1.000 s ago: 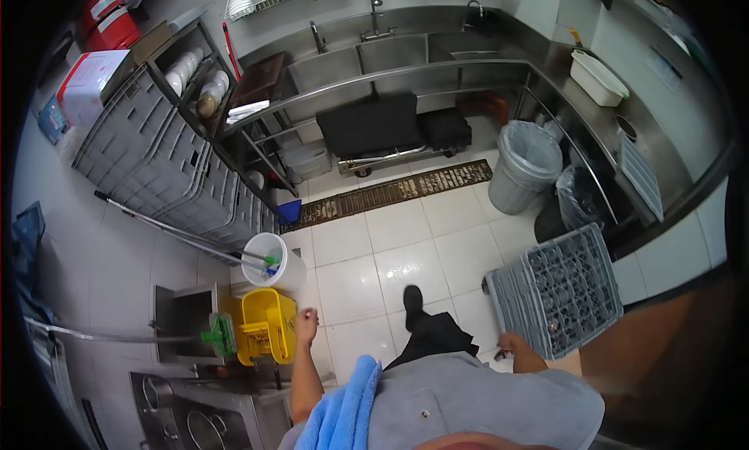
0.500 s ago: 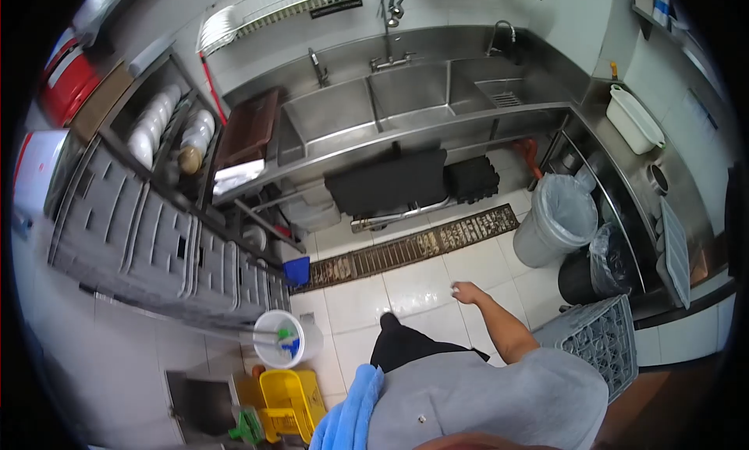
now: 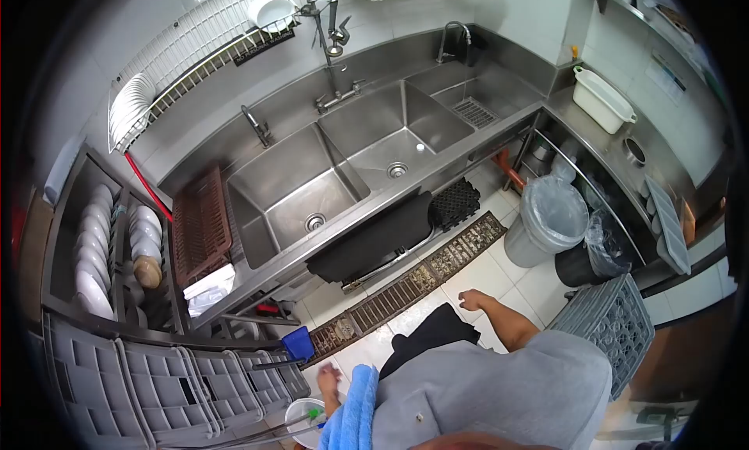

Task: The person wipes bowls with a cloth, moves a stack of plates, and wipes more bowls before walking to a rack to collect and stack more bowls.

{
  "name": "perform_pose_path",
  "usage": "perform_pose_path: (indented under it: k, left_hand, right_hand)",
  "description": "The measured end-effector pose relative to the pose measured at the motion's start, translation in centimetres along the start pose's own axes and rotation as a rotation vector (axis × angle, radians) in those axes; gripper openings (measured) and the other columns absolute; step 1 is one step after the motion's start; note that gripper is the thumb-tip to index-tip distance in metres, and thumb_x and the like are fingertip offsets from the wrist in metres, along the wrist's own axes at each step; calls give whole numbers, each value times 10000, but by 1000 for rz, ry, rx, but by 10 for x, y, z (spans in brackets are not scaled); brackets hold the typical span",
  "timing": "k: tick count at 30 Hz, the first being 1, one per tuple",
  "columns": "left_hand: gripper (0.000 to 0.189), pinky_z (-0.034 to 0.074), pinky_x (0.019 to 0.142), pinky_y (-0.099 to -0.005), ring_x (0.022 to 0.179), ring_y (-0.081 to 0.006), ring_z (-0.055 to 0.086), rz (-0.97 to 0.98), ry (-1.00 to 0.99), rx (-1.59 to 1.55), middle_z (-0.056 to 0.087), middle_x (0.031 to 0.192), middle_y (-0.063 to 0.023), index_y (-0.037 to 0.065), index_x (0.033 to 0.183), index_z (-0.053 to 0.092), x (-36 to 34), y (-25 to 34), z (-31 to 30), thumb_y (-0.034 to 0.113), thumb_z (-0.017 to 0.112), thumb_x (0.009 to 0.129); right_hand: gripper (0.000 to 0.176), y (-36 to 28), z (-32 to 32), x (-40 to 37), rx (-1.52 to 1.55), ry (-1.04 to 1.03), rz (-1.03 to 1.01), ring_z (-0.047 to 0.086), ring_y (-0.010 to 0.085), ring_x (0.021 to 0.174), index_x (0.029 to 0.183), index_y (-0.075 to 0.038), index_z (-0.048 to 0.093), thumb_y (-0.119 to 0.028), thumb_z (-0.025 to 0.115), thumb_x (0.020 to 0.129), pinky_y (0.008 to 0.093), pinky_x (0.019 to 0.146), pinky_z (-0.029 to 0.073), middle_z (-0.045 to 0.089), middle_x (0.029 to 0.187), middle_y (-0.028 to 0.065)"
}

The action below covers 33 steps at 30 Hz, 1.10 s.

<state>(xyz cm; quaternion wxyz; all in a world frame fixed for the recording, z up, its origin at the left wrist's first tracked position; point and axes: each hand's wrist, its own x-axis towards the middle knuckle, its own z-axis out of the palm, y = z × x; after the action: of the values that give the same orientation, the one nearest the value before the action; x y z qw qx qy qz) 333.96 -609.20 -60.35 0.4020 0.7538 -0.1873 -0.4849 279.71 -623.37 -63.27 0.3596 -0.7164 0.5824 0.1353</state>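
My right hand (image 3: pixel 471 299) hangs in front of my body above the tiled floor, fingers loosely bent and nothing in them. Low on the left, my left hand (image 3: pixel 329 378) shows beside a blue towel (image 3: pixel 357 407) draped over my shoulder; it is slightly blurred, its fingers look apart, and I see nothing held. Just below it stands a white bucket (image 3: pixel 296 412), partly hidden, with green and blue items inside. Ahead is a steel double-basin sink (image 3: pixel 292 186); a small white object (image 3: pixel 420 147) lies in its right basin.
A floor drain grate (image 3: pixel 406 290) runs along the sink. Stacked grey crates (image 3: pixel 164 387) and shelved white bowls (image 3: pixel 95 247) stand left. On the right are a lined grey bin (image 3: pixel 538 232), a glass rack (image 3: pixel 612 325) and a cream tub (image 3: pixel 602 99) on the counter.
My view has moved nearer the sink and turned, showing more of its basins. My left hand has come into sight near the bucket. The yellow mop bucket has left view.
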Motion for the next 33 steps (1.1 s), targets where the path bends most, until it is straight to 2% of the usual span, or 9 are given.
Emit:
perform_pose_path:
  k: [3, 5, 9, 11, 14, 17, 22, 28, 33]
  left_hand:
    - [247, 401, 472, -249, 552, -105, 515, 446, 35, 186, 572, 648, -17, 52, 879, 589, 49, 67, 2, 291, 557, 931]
    - [253, 435, 537, -252, 631, -84, 535, 466, 102, 120, 615, 719, -31, 30, 872, 632, -9, 180, 22, 268, 568, 933]
    - [246, 471, 803, -258, 835, -132, 614, 815, 223, -192, 675, 878, -86, -31, 1015, 633, -108, 358, 48, 193, 553, 952]
    - [202, 474, 832, -318, 862, -225, 628, 1297, 236, -31, 656, 940, -151, -28, 1012, 626, -178, 426, 49, 85, 475, 940]
    - [398, 506, 744, -455, 744, -295, 632, 1833, 6, -193, 634, 869, -190, 14, 1017, 614, -241, 490, 78, 371, 443, 977]
    - [530, 522, 633, -422, 687, -309, 637, 1694, -73, -171, 643, 802, -192, -5, 854, 620, -287, 521, 105, 455, 391, 982]
    - [512, 521, 577, -357, 675, -280, 627, 2067, 75, -210, 646, 854, -194, 9, 908, 618, -234, 533, 142, 461, 388, 978]
    - [501, 521, 522, -293, 663, -250, 616, 2170, 293, -283, 649, 906, -195, 23, 962, 616, -197, 522, 110, 468, 385, 973]
    - [654, 545, 579, -355, 685, -318, 643, 2288, 33, -128, 646, 899, -245, -20, 899, 639, -178, 511, 16, 569, 360, 948]
  right_hand:
    - [467, 30, 9, 11, -19, 25, 9, 607, 370, 1016, 1138, -50, 600, -367, 621, 795, 428, 872, 486, 641, 1078, 212]
    - [469, 32, -8, 8, 122, -56, 136, 601, 359, 1047, 1138, -60, 611, -363, 643, 781, 413, 907, 476, 644, 1069, 220]
    - [378, 74, -16, 49, 468, -180, 230, 661, 215, 632, 1140, -58, 612, -178, 681, 788, 338, 575, 521, 677, 832, 207]
    - [379, 65, -46, 60, 397, -294, 237, 674, 243, 667, 1142, -60, 613, -172, 683, 787, 343, 585, 532, 684, 842, 194]
    - [391, 62, -80, 95, -48, -304, -120, 681, 309, 815, 1157, -66, 610, -237, 664, 810, 367, 691, 549, 682, 907, 206]
    - [468, 42, -110, 146, -350, -250, -242, 576, 379, 1093, 1209, -70, 585, -352, 581, 836, 408, 954, 453, 621, 1118, 238]
    - [459, -65, -166, 187, -181, -428, -477, 615, 343, 1013, 1248, -67, 549, -303, 545, 853, 398, 880, 477, 638, 1089, 220]
    - [468, -249, -174, 188, -172, -545, -749, 625, 235, 811, 1254, -26, 517, -261, 599, 858, 346, 762, 486, 650, 868, 127]
    - [391, -391, -160, 167, 135, -741, -816, 548, 160, 743, 1231, -16, 534, -179, 606, 883, 307, 704, 459, 594, 797, 65]
